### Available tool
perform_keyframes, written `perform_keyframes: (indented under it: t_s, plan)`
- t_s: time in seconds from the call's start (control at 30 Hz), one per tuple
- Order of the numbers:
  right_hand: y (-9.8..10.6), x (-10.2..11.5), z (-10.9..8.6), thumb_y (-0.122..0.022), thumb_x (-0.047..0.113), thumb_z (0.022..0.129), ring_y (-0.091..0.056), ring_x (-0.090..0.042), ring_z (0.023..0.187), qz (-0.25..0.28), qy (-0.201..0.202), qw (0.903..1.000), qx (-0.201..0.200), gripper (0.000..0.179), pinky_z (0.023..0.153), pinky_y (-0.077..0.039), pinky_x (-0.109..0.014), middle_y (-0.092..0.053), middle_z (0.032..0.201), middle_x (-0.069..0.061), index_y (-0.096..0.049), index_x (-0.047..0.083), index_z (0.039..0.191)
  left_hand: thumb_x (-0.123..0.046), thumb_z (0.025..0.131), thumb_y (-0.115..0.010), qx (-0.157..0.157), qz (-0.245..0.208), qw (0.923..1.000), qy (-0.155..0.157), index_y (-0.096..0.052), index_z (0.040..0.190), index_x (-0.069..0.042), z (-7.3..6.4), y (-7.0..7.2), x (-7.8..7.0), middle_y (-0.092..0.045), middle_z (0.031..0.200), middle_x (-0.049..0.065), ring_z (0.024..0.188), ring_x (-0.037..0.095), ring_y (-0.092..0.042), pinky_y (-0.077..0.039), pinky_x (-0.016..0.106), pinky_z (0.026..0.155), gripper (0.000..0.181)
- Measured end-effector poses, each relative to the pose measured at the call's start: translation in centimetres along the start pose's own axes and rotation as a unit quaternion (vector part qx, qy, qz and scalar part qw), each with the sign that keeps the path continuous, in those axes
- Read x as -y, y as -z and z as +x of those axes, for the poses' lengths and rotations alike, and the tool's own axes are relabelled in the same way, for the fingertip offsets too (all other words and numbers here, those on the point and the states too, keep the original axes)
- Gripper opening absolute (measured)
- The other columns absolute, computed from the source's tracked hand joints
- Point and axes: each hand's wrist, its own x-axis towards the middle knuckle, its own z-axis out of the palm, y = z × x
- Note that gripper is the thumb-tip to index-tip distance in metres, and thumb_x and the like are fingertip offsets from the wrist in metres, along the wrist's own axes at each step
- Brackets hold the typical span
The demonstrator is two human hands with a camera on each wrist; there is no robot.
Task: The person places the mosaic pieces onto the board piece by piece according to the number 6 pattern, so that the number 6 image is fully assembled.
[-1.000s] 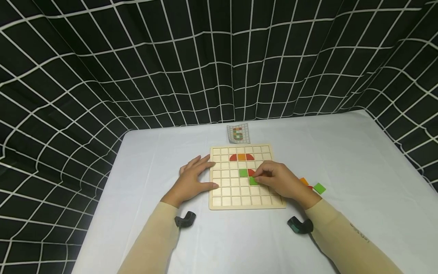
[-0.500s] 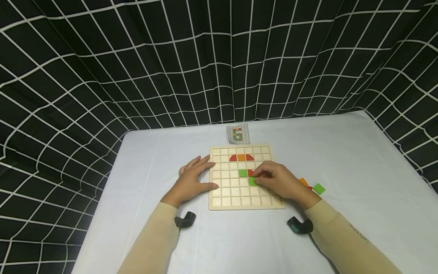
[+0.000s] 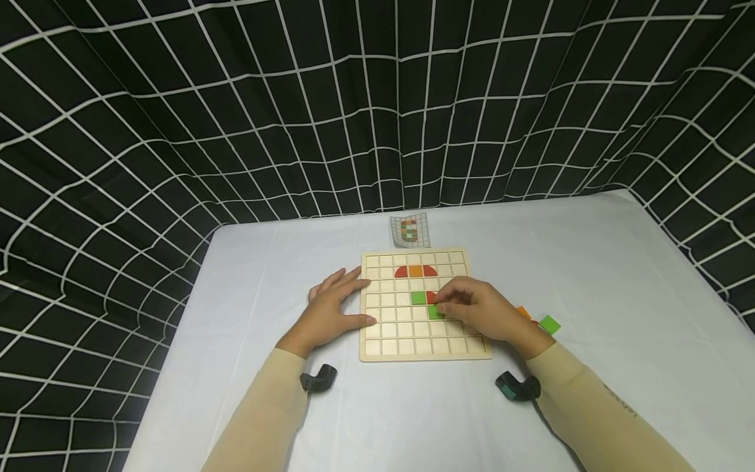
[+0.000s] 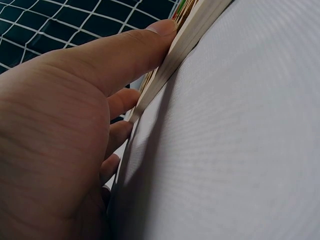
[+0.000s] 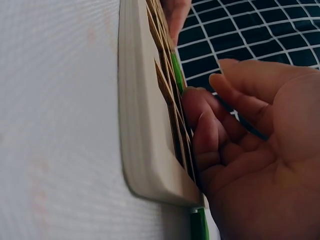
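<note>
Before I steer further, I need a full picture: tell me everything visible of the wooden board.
The board is pale and looks wooden, with rounded corners, a rim and ribbed square cells. It lies flat on the white cloth. Its second row from the far edge bears two red quarter-rounds flanking an orange tile; a green square, a red piece and another green piece lie around its middle. The left hand touches its left edge; the right hand hides part of its right side.
</note>
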Motion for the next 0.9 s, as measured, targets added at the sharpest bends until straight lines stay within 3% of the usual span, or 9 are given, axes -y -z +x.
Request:
perform_keyframes:
  t_s: [0.17, 0.33, 0.5, 0.7, 0.9]
  plan:
    - [0.0, 0.1, 0.0, -0.077, 0.017, 0.105, -0.064, -0.026, 0.098, 0.02, 0.001, 0.9998, 0.009, 0.009, 0.087, -0.052, -0.032, -0.072, 0.105, -0.004, -0.078, 0.01, 0.111, -0.046, 0.088, -0.093, 0.0, -0.005, 1.0, 0.0, -0.061, 0.156, -0.024, -0.1, 0.1, -0.1, -0.033, 0.175, -0.007, 0.164, 0.021, -0.014, -0.01, 0.054, 0.123, 0.078]
    - [0.2, -0.1, 0.1, -0.066, 0.021, 0.112, -0.072, -0.027, 0.097, 0.042, 0.002, 0.999, 0.017, 0.021, 0.094, -0.055, -0.039, -0.074, 0.109, -0.009, -0.075, 0.003, 0.116, -0.045, 0.088, -0.093, 0.0, -0.005, 1.0, 0.0, -0.061, 0.156, -0.024, 0.0, 0.1, 0.0, -0.033, 0.175, -0.008, 0.164, 0.022, -0.015, -0.011, 0.053, 0.123, 0.079]
    - [0.5, 0.2, 0.1, -0.049, 0.028, 0.119, -0.073, -0.031, 0.099, 0.063, -0.005, 0.9979, 0.016, 0.037, 0.092, -0.058, -0.043, -0.074, 0.114, -0.014, -0.071, -0.002, 0.123, -0.046, 0.087, -0.093, -0.003, -0.002, 1.0, -0.005, -0.061, 0.156, -0.024, 0.0, 0.0, 0.2, -0.033, 0.174, -0.008, 0.164, 0.023, -0.015, -0.012, 0.053, 0.123, 0.079]
    - [1.1, 0.7, -0.1, -0.032, 0.035, 0.122, -0.07, -0.042, 0.11, 0.131, 0.006, 0.9911, 0.023, 0.056, 0.092, -0.06, -0.041, -0.069, 0.125, -0.025, -0.061, -0.011, 0.135, -0.047, 0.087, -0.093, -0.006, -0.003, 1.0, -0.006, -0.062, 0.156, -0.024, -0.1, 0.0, 0.2, -0.034, 0.174, -0.008, 0.164, 0.023, -0.015, -0.012, 0.054, 0.123, 0.079]
    - [1.7, 0.6, -0.5, -0.023, 0.043, 0.121, -0.065, -0.051, 0.122, 0.176, 0.031, 0.9836, 0.025, 0.067, 0.094, -0.059, -0.041, -0.063, 0.136, -0.034, -0.053, -0.014, 0.144, -0.047, 0.087, -0.093, -0.002, -0.007, 1.0, -0.004, -0.061, 0.157, -0.024, -0.1, 0.1, 0.0, -0.033, 0.175, -0.008, 0.164, 0.022, -0.014, -0.01, 0.054, 0.124, 0.08]
